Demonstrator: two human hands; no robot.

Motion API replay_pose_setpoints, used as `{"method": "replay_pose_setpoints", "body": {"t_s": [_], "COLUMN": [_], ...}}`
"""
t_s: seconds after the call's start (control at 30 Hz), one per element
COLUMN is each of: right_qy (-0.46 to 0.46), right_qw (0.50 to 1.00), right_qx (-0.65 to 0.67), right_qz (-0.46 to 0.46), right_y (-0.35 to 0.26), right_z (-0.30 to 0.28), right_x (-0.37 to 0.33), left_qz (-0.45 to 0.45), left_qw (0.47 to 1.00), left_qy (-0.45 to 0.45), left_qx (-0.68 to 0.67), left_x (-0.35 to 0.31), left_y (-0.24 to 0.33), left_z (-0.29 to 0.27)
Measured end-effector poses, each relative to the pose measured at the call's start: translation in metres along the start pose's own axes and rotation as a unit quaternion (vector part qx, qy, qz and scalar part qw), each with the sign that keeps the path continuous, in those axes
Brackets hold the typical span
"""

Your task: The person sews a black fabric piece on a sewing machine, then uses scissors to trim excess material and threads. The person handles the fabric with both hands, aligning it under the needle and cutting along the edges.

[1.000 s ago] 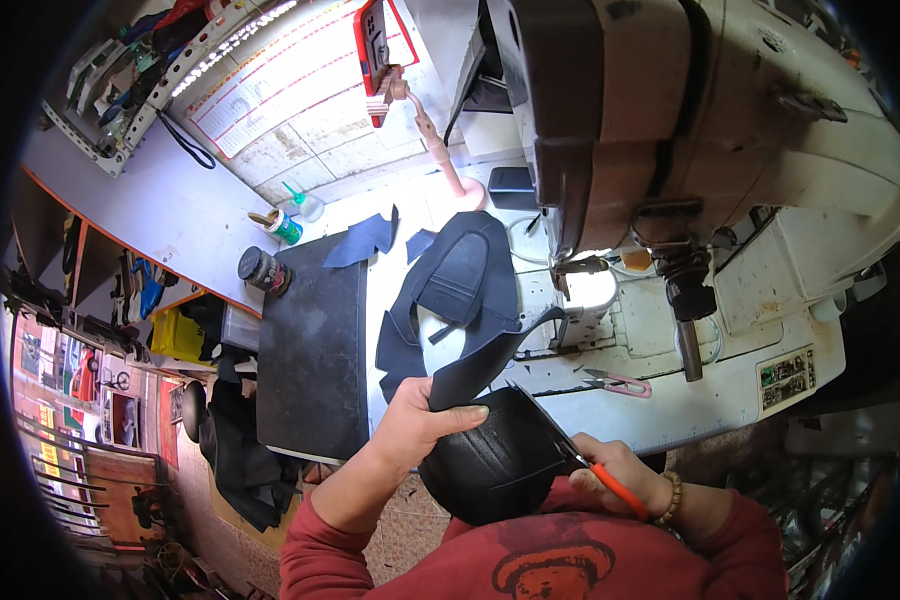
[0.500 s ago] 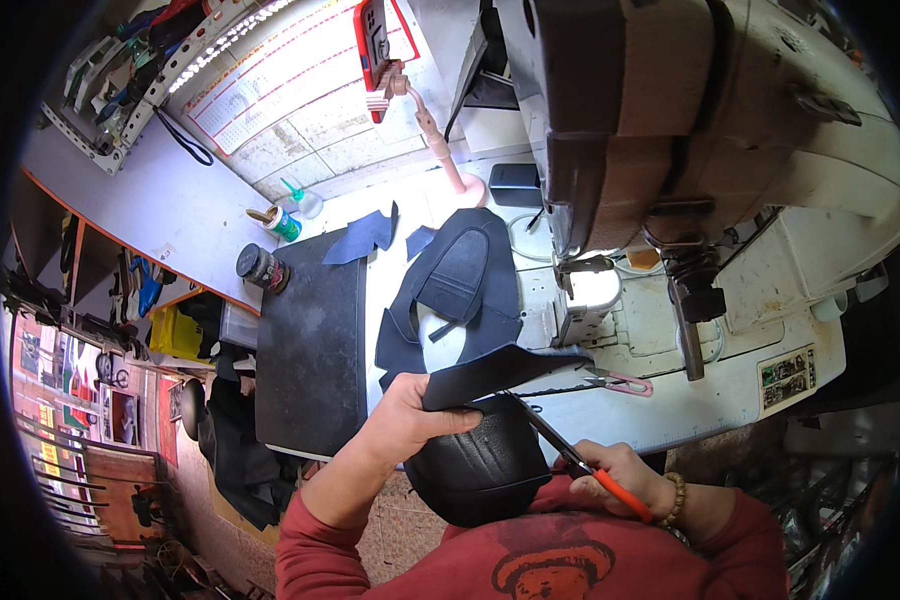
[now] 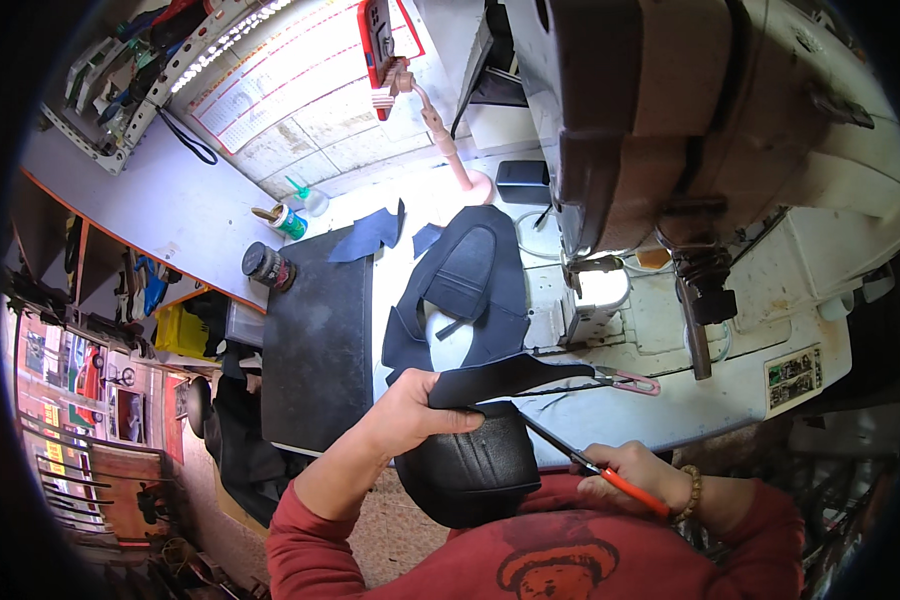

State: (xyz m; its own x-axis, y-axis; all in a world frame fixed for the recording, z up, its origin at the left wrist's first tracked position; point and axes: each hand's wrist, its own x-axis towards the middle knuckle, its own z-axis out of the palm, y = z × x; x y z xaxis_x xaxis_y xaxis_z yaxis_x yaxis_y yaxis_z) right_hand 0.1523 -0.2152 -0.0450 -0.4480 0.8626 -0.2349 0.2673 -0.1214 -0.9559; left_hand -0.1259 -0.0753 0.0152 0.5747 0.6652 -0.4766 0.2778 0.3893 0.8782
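My left hand (image 3: pixel 417 412) grips one end of a dark strip of sheet material (image 3: pixel 510 378), thumb on top, its free end stretching right over the table edge. Beneath it, against my red top, rests a black, moulded, leather-like piece (image 3: pixel 475 465) with raised seams; whether it joins the strip is hidden. My right hand (image 3: pixel 630 474) is closed around the orange handles of a pair of scissors (image 3: pixel 560 437). Their dark blades point up and left, close to the black piece, and look nearly closed. Small thread snips (image 3: pixel 630 381) with pink handles lie just past the strip's free end.
A sewing machine (image 3: pixel 660 130) rises at the right. Dark cut pieces (image 3: pixel 480 260) lie on the white table, with scraps (image 3: pixel 370 235) farther back. At left are a black mat (image 3: pixel 315 350), a dark jar (image 3: pixel 268 266) and a glue can (image 3: pixel 288 221). A pink stand (image 3: pixel 452 160) holds a phone.
The scissors and my right hand have moved a little right, away from the black piece. The strip's free end now hangs flatter. The whole view has shifted slightly.
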Motion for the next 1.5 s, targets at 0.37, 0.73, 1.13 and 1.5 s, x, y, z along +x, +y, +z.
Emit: {"method": "replay_pose_setpoints", "body": {"t_s": [0.37, 0.73, 1.13, 1.5], "right_qy": [-0.010, -0.012, -0.022, 0.090], "right_qw": [0.990, 0.987, 0.989, 0.986], "right_qx": [0.068, 0.145, 0.127, 0.141], "right_qz": [0.120, 0.072, 0.065, 0.013], "right_y": [0.011, 0.019, 0.006, 0.005], "right_z": [-0.005, 0.009, 0.012, 0.023], "right_x": [-0.003, -0.001, 0.009, 0.036], "left_qz": [-0.014, 0.021, 0.059, 0.283], "left_qw": [0.995, 0.969, 0.927, 0.883], "left_qy": [0.032, 0.125, 0.164, 0.089], "left_qx": [-0.091, -0.213, -0.333, -0.364], "left_x": [0.006, 0.008, 0.015, 0.014], "left_y": [-0.011, -0.025, -0.049, -0.073], "left_z": [-0.008, -0.010, 0.001, 0.039]}}
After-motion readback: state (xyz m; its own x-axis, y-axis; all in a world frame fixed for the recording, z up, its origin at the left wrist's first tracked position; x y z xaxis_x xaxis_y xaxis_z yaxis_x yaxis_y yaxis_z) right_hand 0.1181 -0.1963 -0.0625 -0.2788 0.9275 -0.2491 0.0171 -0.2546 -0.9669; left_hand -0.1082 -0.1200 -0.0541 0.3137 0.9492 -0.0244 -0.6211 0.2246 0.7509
